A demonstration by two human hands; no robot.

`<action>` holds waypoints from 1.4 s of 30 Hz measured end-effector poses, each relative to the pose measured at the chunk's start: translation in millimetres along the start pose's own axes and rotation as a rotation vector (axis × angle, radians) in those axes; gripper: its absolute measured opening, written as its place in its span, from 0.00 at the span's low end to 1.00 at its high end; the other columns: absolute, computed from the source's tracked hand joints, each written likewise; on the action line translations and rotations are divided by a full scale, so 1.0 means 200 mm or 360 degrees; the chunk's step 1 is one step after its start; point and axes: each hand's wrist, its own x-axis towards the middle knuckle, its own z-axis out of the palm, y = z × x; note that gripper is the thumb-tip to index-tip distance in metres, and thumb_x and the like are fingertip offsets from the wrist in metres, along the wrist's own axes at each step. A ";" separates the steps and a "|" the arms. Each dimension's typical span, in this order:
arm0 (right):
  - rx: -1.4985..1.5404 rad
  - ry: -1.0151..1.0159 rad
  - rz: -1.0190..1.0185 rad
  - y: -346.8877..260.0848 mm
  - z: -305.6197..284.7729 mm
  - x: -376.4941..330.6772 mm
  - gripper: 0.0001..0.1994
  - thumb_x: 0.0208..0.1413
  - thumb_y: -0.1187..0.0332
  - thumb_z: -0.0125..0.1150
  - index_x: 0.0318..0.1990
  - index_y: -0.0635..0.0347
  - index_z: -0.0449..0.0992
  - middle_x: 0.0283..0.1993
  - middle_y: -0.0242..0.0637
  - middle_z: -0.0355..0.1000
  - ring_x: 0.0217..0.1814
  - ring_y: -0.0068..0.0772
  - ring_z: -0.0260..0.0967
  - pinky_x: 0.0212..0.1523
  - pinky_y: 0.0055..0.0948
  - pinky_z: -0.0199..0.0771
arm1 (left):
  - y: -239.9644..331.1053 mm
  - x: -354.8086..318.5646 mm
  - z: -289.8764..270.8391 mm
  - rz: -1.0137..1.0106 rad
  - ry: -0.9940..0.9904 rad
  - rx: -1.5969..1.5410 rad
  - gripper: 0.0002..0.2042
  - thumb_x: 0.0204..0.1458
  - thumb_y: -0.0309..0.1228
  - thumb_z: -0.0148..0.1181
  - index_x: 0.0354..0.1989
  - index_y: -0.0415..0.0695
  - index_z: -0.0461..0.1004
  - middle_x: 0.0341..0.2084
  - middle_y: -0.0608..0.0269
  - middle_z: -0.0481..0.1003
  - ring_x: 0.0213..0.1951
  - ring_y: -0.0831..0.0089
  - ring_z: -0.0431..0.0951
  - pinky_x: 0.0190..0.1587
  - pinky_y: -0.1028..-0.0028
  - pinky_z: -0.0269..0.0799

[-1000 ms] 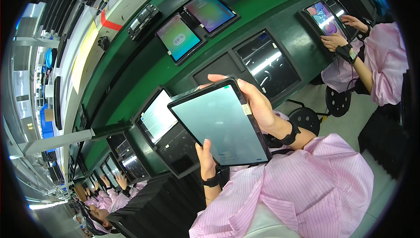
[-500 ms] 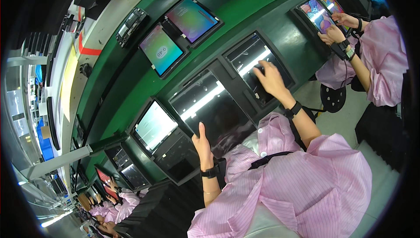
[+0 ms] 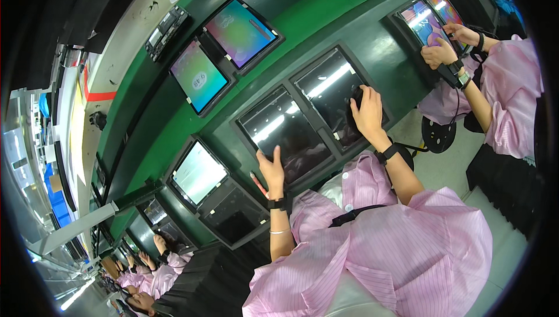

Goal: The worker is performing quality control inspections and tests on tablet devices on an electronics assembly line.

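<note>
In the head view the right hand (image 3: 367,110) lies flat, fingers spread, on the dark tablet (image 3: 335,92) beneath it, while the left hand (image 3: 271,168), open, touches the neighbouring dark tablet (image 3: 282,130); seating each squarely in its holder likely needs even, gentle pressure.

The dark-screened tablet held up in both hands a second ago is no longer held. The right hand (image 3: 368,110) has been lowered onto the right dark screen (image 3: 332,92) of the green bench (image 3: 326,11), at that screen's near right edge. The left hand (image 3: 272,168) has been brought, open, to the near edge of the left dark screen (image 3: 279,130).
</note>
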 end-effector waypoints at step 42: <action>0.0831 -0.0804 0.0227 -0.17 -0.40 0.23 0.12 0.47 0.72 0.66 0.40 0.64 0.75 0.31 0.24 0.73 0.30 0.12 0.65 0.29 0.16 0.64 | 0.12 -0.19 0.13 0.0807 0.0027 0.0373 0.23 0.50 0.28 0.60 0.56 0.39 0.65 0.63 0.49 0.56 0.65 0.47 0.52 0.64 0.55 0.49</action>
